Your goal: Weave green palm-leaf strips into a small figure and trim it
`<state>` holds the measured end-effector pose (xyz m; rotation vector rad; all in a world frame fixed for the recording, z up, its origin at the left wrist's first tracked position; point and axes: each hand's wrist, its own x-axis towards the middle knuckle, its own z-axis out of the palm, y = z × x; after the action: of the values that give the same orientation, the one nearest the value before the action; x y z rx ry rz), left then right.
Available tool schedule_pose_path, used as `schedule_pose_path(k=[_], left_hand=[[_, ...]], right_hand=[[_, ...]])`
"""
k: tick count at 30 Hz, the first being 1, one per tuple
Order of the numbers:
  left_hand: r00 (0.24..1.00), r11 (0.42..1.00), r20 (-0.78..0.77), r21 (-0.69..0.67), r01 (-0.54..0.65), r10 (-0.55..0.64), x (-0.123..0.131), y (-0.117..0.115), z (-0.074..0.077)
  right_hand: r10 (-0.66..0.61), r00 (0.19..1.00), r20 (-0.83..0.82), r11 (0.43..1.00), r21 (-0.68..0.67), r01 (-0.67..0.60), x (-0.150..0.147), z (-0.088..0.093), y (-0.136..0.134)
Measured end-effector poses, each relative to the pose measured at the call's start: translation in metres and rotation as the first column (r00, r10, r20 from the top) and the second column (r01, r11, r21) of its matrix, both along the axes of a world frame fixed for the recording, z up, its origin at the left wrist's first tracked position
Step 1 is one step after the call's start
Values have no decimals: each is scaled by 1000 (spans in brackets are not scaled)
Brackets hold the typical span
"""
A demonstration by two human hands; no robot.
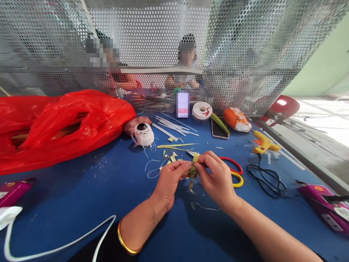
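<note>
Both my hands meet over the middle of the blue table (81, 196). My left hand (170, 180) and my right hand (216, 178) each pinch a small craft piece (193, 171) of yellow-green strips between the fingertips. A yellow strip end sticks up from it and thin strands hang below. Red and yellow scissors (236, 173) lie just behind my right hand. Scraps of yellow strip (177, 146) and bits of white thread lie beyond my fingers. A gold bangle (124, 242) circles my left wrist.
A red plastic bag (54, 123) fills the left. A spool of white thread (143, 134), tape roll (202, 110), phone (219, 129), yellow glue gun (263, 143) with black cord, and purple devices (324, 205) lie around. Perforated metal screens stand behind, with two people beyond.
</note>
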<state>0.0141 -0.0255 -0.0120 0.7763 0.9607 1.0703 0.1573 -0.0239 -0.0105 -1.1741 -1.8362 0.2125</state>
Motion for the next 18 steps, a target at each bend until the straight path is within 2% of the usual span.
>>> schedule_pose_path(k=[6,10,14,18], left_hand=[[987,992,136,-83,94,-82,0,0,0],[997,994,76,-108,19,-11,1,0,2],[999,993,38,-111,-31,36,5,0,1],[998,998,68,-65,-4,8,6,-1,1]], right_hand=[[41,999,-18,999,32,-40,0,0,0],[49,999,10,997,60,-49,-1,-1,-2],[34,998,-55,999,20,-33,-2,-4,-4],[11,992,-122,1000,-11,-12,-2,-2,-3]])
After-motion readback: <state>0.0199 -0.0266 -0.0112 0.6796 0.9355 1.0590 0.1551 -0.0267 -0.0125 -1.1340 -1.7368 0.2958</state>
